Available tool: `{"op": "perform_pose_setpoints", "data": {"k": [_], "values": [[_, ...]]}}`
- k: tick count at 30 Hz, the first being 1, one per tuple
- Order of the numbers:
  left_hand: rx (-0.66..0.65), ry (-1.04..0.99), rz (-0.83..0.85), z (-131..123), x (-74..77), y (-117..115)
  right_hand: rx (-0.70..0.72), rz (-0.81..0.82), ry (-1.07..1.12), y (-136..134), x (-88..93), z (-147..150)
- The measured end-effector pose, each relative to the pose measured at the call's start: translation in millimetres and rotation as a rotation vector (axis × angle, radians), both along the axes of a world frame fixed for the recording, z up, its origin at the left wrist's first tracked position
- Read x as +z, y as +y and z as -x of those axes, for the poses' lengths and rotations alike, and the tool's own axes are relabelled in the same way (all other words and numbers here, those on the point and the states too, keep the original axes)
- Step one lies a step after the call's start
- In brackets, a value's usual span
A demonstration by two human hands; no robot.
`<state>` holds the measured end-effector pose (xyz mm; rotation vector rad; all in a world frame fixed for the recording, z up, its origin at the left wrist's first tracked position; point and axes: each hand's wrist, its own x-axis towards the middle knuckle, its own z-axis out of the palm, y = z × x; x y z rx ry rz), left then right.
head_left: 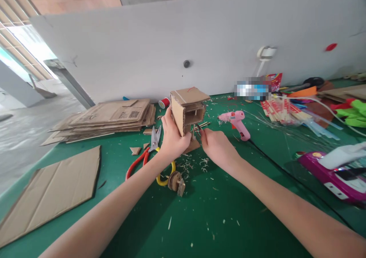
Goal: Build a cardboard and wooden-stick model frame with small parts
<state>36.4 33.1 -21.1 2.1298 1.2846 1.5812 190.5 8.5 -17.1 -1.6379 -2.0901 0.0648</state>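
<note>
My left hand (175,137) is wrapped round the left side of a small cardboard box structure (177,115) with a flat top and an open front, steadying it on the green table. To its right, my right hand (215,145) is closed in a pinch beside the structure's lower part. A thin dark tip shows at its fingers, but what it belongs to is hidden. Thin sticks (201,126) lie just behind that hand. Below my left hand are pliers with a red handle (137,162), scissors with a yellow handle (173,167), and a small piece of stacked cardboard discs (174,181).
Flat cardboard sheets (114,115) are piled at the back left, with one large sheet (57,185) nearer. A pink glue gun (236,122) trails a black cord at right. Farther right sit a purple-and-white device (328,178) and bagged sticks (278,111). Shavings litter the green table (228,220).
</note>
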Motion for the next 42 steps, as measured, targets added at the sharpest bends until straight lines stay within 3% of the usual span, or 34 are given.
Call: {"op": "perform_pose_setpoints", "data": {"k": [5,17,24,30,42], "values": [[-0.014,-0.032,0.025,-1,-1.0,1,0.081,0.029,0.032,7,-1.4,0],[0.019,-0.027,0.047,-1,-1.3,2,0.095,0.132,-0.023,12,-7.9,2],[-0.011,-0.033,0.05,-1,0.1,1,0.069,0.083,-0.048,16,-3.1,5],[-0.025,-0.049,0.069,0,0.0,2,0.073,0.189,-0.144,16,-6.4,6],[0.006,-0.006,0.062,-2,3.6,0,0.015,0.221,-0.183,13,-11.3,7]]}}
